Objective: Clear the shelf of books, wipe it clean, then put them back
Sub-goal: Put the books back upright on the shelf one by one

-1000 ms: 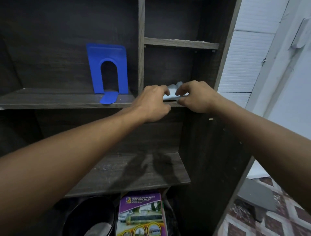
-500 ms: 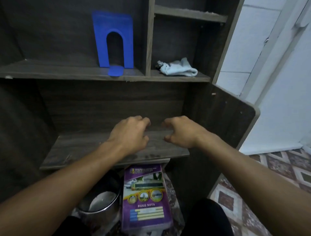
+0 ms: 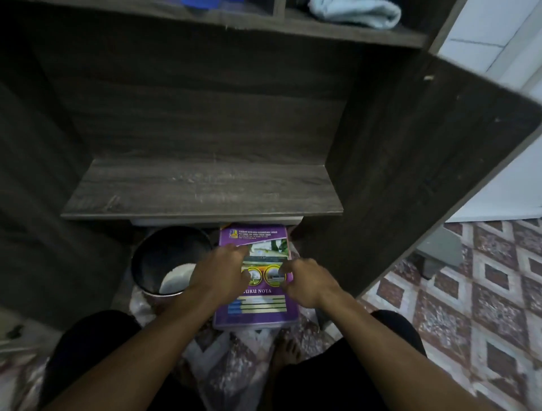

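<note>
A purple note book [image 3: 255, 311], the top of a stack, lies on the floor under the bare lower shelf board [image 3: 202, 190] of the dark wooden bookcase. My left hand [image 3: 220, 274] is over the cover's left half with its fingers spread. Loosely bent fingers of my right hand [image 3: 308, 284] reach the book's right edge; I cannot see a firm grip. A light blue cloth [image 3: 352, 13] lies crumpled on the upper shelf [image 3: 322, 33] at the top right. Only the foot of the blue bookend [image 3: 199, 2] shows at the top edge.
A dark round pot [image 3: 167, 258] with something white inside stands on the floor, left of the book. The bookcase's side panel [image 3: 410, 176] rises on the right. Beyond it are patterned floor tiles [image 3: 484, 293] and a grey object [image 3: 440, 252]. My dark-trousered knees fill the bottom.
Both hands left the cloth on the upper shelf, dropped past the lower shelf and now reach the purple book on the floor. My view tilted downward.
</note>
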Available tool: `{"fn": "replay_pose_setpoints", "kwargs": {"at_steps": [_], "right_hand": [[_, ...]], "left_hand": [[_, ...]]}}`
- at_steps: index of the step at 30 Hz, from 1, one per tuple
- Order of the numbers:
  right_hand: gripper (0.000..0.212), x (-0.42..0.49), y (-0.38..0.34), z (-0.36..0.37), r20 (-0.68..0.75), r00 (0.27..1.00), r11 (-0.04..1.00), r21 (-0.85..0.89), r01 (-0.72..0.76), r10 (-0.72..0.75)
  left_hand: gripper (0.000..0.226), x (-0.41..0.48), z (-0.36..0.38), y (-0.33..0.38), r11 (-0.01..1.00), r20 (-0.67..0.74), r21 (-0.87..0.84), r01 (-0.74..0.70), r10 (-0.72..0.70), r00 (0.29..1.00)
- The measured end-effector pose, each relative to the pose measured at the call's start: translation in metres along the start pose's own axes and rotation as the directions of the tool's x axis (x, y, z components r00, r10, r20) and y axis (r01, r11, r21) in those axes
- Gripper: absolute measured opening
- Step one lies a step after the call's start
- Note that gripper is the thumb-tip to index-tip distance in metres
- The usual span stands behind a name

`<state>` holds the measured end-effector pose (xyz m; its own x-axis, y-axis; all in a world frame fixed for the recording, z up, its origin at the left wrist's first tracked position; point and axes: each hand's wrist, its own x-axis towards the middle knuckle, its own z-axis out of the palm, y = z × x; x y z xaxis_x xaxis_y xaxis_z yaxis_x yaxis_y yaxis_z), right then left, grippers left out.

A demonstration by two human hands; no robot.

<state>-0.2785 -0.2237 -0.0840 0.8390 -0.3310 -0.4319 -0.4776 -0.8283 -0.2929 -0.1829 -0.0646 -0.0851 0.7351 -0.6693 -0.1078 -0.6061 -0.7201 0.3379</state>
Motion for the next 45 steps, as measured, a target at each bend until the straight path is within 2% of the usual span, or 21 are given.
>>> {"fn": "replay_pose_setpoints", "kwargs": {"at_steps": [4, 7, 14, 17, 21, 29, 38, 41, 45], "right_hand": [[0.041, 0.025, 0.014, 0.031, 0.049, 0.998, 0.999, 0.032, -0.035, 0.033], [0.042, 0.046, 0.021, 0.050, 0.026, 0.998, 0.996, 0.077, -0.053, 0.051], [0.050, 0.087, 0.033, 0.089, -0.095, 0.992, 0.985, 0.160, -0.071, 0.086], [0.054, 0.102, 0.037, 0.101, -0.114, 0.988, 0.979, 0.187, -0.083, 0.106], [0.056, 0.119, 0.041, 0.112, -0.147, 0.979, 0.966, 0.236, -0.102, 0.140], [0.080, 0.134, 0.044, 0.128, -0.166, 0.965, 0.903, 0.413, -0.119, 0.203], [0.085, 0.138, 0.048, 0.134, -0.161, 0.962, 0.870, 0.477, -0.122, 0.223], [0.086, 0.138, 0.048, 0.136, -0.149, 0.957, 0.846, 0.515, -0.138, 0.247], [0.086, 0.137, 0.051, 0.138, -0.139, 0.952, 0.815, 0.559, -0.152, 0.273]], "left_hand": [[0.033, 0.011, 0.043, -0.020, 0.998, 0.052, -0.045, 0.038, -0.036, 0.998], [0.030, 0.022, 0.077, -0.040, 0.994, 0.006, -0.094, 0.057, -0.057, 0.998], [0.049, 0.050, 0.130, -0.066, 0.987, -0.051, -0.105, 0.119, -0.125, 0.991], [0.060, 0.061, 0.141, -0.071, 0.979, -0.059, -0.125, 0.163, -0.172, 0.983], [0.060, 0.069, 0.156, -0.079, 0.962, -0.061, -0.192, 0.193, -0.208, 0.976], [0.078, 0.071, 0.163, -0.082, 0.896, -0.010, -0.360, 0.259, -0.281, 0.960], [0.086, 0.068, 0.167, -0.085, 0.814, 0.034, -0.469, 0.342, -0.371, 0.928], [0.083, 0.071, 0.171, -0.090, 0.772, 0.033, -0.524, 0.359, -0.404, 0.914], [0.063, 0.078, 0.171, -0.092, 0.732, 0.054, -0.520, 0.441, -0.487, 0.872]]}}
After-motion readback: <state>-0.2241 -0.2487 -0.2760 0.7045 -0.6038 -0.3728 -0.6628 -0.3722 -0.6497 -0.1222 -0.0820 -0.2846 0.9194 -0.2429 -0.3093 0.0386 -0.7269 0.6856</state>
